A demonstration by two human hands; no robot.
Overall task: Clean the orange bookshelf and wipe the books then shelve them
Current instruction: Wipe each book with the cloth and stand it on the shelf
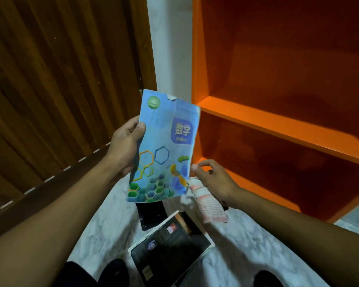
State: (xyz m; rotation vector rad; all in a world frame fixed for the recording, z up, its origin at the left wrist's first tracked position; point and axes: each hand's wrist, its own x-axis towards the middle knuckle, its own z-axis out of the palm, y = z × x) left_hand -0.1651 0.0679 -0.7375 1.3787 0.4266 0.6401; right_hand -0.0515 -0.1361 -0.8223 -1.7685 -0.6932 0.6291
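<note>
The left hand grips a blue book by its left edge, thumb on the cover, upright before the orange bookshelf. The right hand has its fingers curled round a pink-and-white cloth, touching the book's lower right corner. Dark books lie on the marble floor below.

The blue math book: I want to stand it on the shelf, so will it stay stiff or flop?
Probably floppy: the blue math book looks thin and its cover bows in the left hand. Its worn top edge suggests soft paper, so it may slump upright.
</note>
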